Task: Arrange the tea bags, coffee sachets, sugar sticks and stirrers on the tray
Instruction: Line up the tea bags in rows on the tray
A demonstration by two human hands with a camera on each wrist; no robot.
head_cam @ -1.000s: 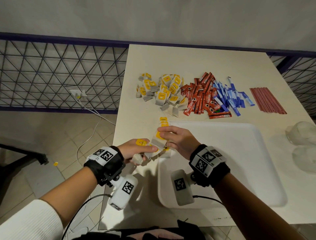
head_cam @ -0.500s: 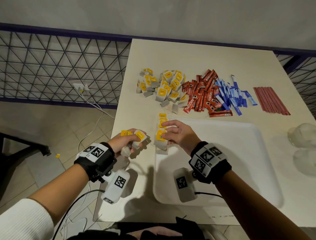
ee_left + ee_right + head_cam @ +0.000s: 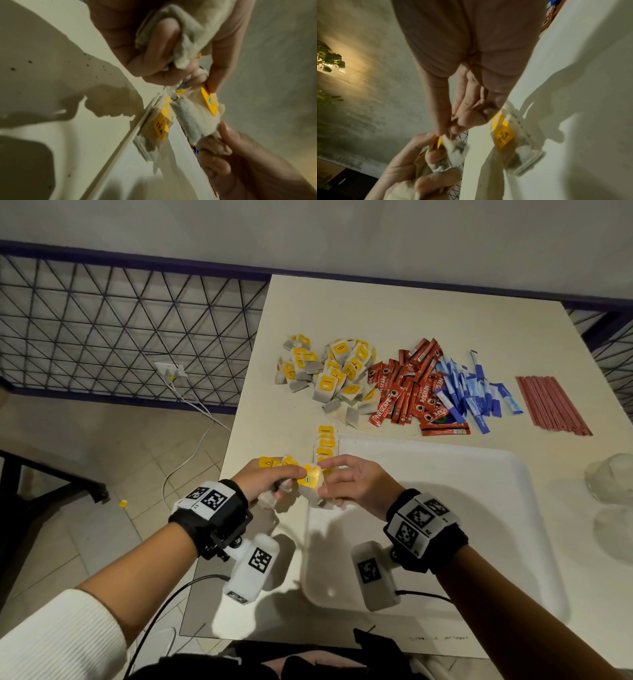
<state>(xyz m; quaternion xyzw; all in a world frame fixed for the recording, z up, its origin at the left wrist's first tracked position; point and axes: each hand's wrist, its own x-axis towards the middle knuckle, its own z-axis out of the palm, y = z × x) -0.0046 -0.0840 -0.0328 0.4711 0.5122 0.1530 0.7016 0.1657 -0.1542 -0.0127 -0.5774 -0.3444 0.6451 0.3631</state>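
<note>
The head camera looks steeply down across the table from its near edge, while both wrist cameras sit close beneath the hands, each facing the other, sharing the tea bag over the tray's left rim.

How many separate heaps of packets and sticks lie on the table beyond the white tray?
4, side by side beyond the tray: yellow-tagged tea bags at the left, then red coffee sachets, blue sugar sticks, and red stirrers at the right. None looks hidden.
</note>
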